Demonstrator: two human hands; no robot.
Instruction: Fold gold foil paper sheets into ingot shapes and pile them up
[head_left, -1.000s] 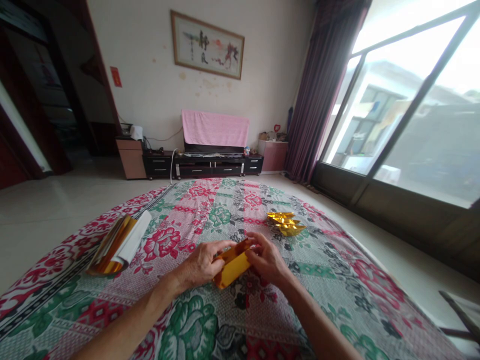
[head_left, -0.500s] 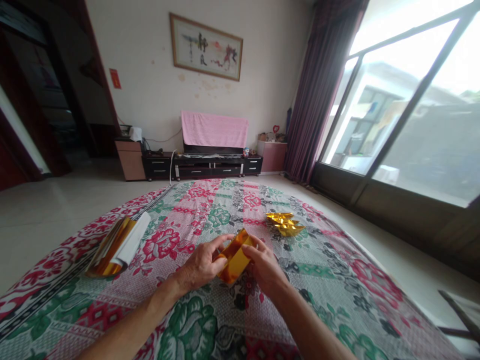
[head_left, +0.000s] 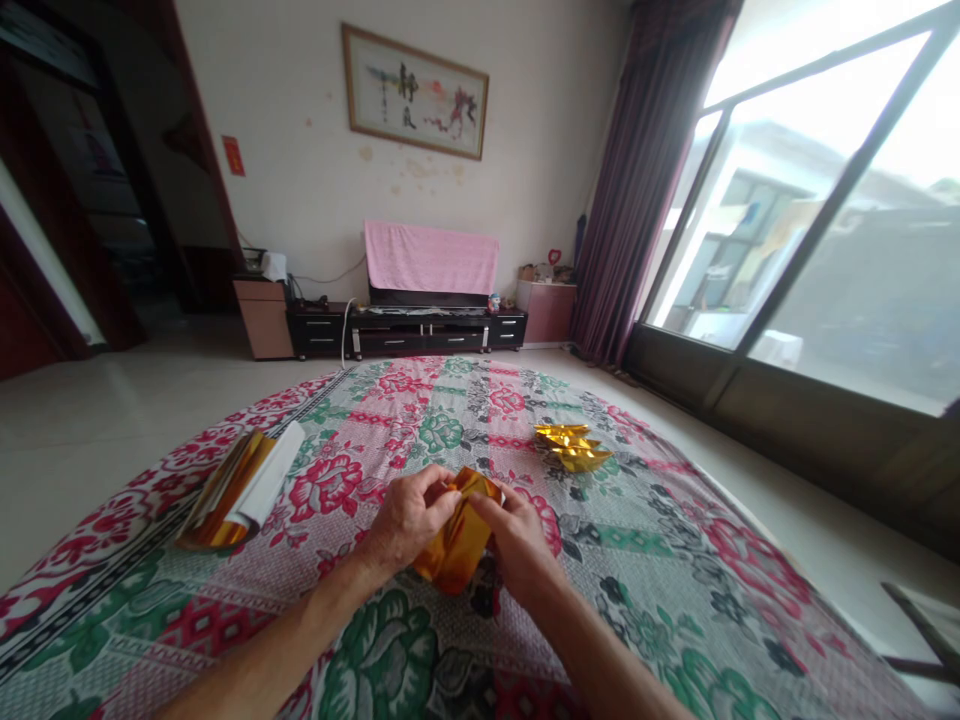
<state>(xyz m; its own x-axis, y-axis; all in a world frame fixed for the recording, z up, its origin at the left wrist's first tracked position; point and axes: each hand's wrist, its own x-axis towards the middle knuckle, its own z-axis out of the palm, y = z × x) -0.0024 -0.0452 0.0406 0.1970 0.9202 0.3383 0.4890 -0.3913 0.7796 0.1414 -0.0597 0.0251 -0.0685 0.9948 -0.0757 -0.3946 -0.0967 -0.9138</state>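
A sheet of shiny gold foil paper (head_left: 456,548), partly folded, is held between both hands above the patterned cloth. My left hand (head_left: 409,515) pinches its upper left edge with thumb and fingers. At the upper right edge, my right hand (head_left: 517,535) grips the same paper, its thumb on the near face. Some of the fingers are hidden behind the foil. Beyond my right hand lie several folded gold foil pieces (head_left: 574,450) with pointed ends, set close together. To the left rests a loosely rolled stack of gold and white paper (head_left: 240,490).
A red, green and grey flowered cloth (head_left: 630,590) covers the round-edged table. Past its far edge stand a low black cabinet (head_left: 442,330) and a screen draped with a pink towel (head_left: 431,255). Large windows (head_left: 825,200) line the right side; a dark frame (head_left: 919,630) stands at lower right.
The foil paper has been tilted and its near end now hangs lower and further left. Both hands have shifted their grip to its upper edge, thumbs closer together.
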